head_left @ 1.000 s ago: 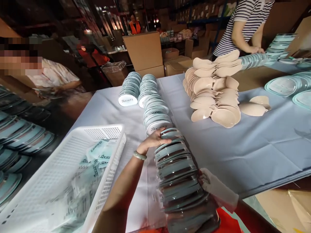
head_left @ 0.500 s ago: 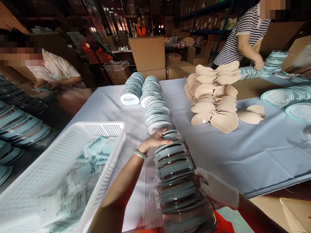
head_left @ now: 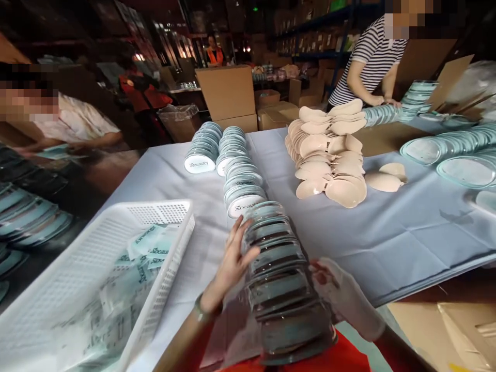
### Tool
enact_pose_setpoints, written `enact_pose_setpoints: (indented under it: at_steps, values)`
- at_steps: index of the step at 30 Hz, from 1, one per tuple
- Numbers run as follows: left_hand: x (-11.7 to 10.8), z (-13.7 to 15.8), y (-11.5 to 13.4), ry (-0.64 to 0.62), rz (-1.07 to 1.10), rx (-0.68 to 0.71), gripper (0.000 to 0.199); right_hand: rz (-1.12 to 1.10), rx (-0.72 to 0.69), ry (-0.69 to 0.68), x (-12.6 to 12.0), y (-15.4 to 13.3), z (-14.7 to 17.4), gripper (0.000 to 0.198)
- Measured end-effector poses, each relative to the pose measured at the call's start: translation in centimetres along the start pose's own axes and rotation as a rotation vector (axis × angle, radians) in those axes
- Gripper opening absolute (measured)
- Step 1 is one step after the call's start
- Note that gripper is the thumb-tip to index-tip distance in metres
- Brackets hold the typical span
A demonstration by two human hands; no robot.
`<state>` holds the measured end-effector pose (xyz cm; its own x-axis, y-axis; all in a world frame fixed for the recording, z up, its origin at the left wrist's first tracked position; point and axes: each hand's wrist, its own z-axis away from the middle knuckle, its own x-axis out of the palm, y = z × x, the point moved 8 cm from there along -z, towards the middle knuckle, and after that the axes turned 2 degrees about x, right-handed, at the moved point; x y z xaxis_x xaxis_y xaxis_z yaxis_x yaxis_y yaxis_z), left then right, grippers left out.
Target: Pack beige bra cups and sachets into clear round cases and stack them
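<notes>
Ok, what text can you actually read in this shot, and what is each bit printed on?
"Sbeauty": end face of the left row of round cases.
"Sbeauty": end face of the nearest row of cases.
"Sbeauty", partly cut off: packets in the white basket.
Fine print on those packets: too blurred to read.
Clear stack between left hand and gloved right hand: no readable text.
</notes>
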<state>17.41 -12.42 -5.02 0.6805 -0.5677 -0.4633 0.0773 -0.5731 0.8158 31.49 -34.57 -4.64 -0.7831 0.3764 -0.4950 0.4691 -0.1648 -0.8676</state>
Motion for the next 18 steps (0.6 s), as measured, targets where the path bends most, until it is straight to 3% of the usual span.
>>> enact_pose_setpoints:
  at_steps: [3,6,8,12,16,18]
  values:
    - [0.3,10.5,1.6,0.137,-0.109,0.095,0.092,-0.338,0.303,0.082,-0.6,8.3,5.1,0.072]
    - [2.7,16.9,1.8,0.049,-0.143,0.037,0.081,-0.465,0.403,0.049,1.8,11.1,7.7,0.072]
    - [4.1,18.0,1.6,0.010,-0.099,-0.052,0.074,-0.470,0.422,-0.012,2.9,10.9,7.6,0.067]
    - [6.0,17.3,1.1,0.026,0.045,-0.229,0.071,-0.474,0.430,-0.097,3.6,10.6,6.4,0.063]
    - [6.3,17.8,0.7,0.142,0.104,-0.358,0.075,-0.524,0.534,-0.120,4.0,12.3,6.4,0.066]
    - [6.4,18.3,0.7,0.169,0.111,-0.364,0.073,-0.486,0.520,-0.117,3.6,11.7,6.4,0.061]
